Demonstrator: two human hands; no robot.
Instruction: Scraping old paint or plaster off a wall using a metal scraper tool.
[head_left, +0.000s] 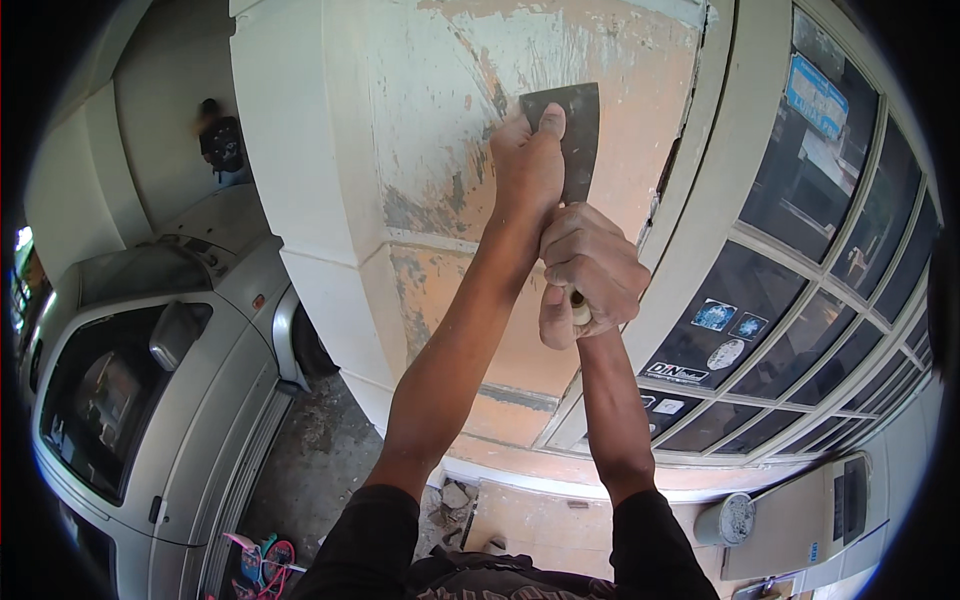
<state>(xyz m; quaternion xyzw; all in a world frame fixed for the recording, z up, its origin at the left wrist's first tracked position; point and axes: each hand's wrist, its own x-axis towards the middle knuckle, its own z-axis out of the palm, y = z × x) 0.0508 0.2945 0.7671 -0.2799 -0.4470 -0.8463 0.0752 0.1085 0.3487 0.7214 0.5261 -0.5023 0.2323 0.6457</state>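
Note:
A wide metal scraper blade lies against a wall with partly scraped paint. My right hand is wrapped around the scraper's handle, whose pale end shows below the fingers. Higher up, my left hand grips the left side of the blade, its thumb lying on the blade's face and its other fingers mostly hidden. Whitish paint, peach-coloured areas and grey patches show on the wall around the blade.
Right of the wall is a white-framed, multi-pane window with stickers. A silver vehicle stands at left, a person beyond it. Below are rubble, a bucket, a pale appliance-like unit and a pink child's bicycle.

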